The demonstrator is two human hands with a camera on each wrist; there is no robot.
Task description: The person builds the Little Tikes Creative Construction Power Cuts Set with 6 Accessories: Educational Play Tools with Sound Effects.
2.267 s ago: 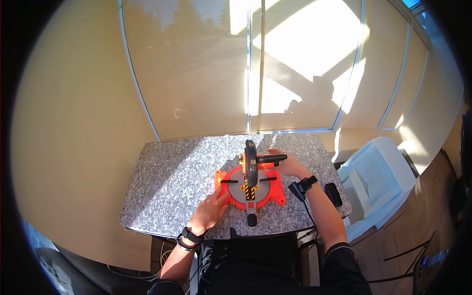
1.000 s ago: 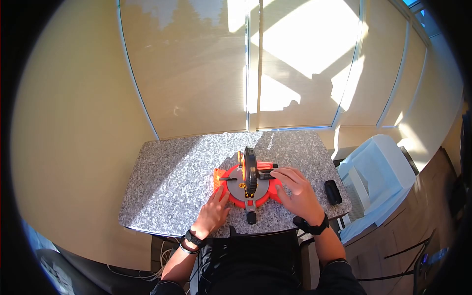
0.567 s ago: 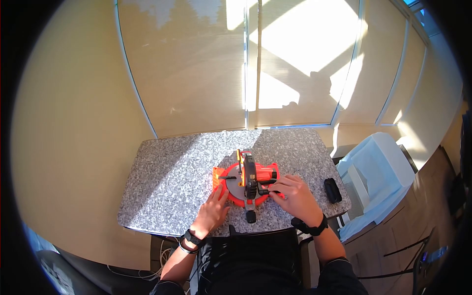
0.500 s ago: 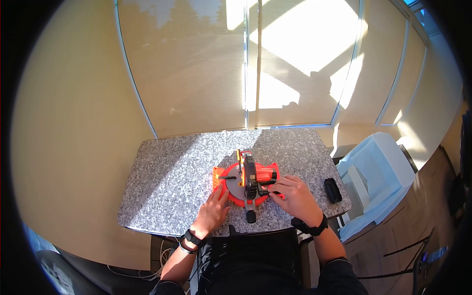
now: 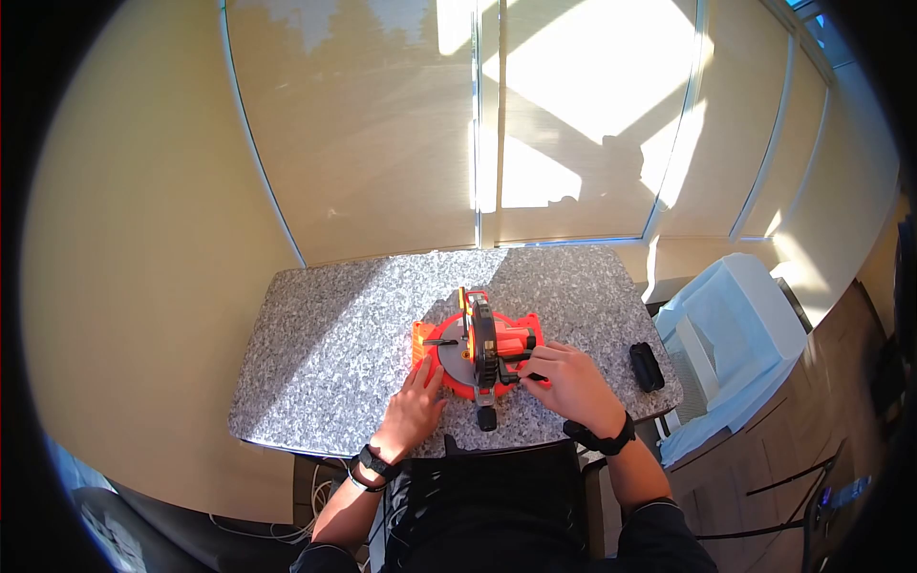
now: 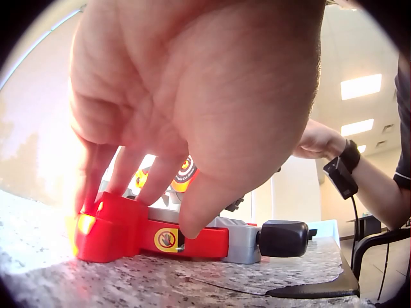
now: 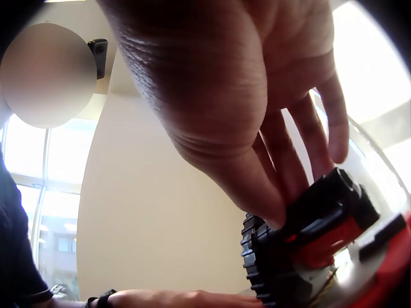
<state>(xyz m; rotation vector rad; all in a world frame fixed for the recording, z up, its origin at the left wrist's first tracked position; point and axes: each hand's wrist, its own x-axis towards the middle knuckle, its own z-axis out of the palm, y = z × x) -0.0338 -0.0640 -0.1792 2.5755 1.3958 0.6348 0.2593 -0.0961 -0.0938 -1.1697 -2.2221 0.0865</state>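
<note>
A toy miter saw (image 5: 484,334) stands upright in the middle of the table, with a red base (image 6: 119,228), a grey round plate and a black toothed blade guard. My left hand (image 5: 413,413) rests on the left side of its base, fingers extended, the thumb near the front by a yellow warning sticker (image 6: 167,240). On the other side, my right hand (image 5: 573,384) pinches the black handle (image 7: 327,199) between thumb and fingers. The saw arm is swung low toward the plate. A black knob (image 6: 282,239) sticks out at the base's front.
The saw stands on a speckled granite-look table (image 5: 315,353). A black case (image 5: 646,368) lies near the table's right edge. Beyond it is a chair (image 5: 735,334) draped in light blue cloth. Blinds-covered windows rise behind the table.
My right hand has come from behind the saw round to its handle and gripped it. The saw arm has tilted down toward me. My left hand stays on the base.
</note>
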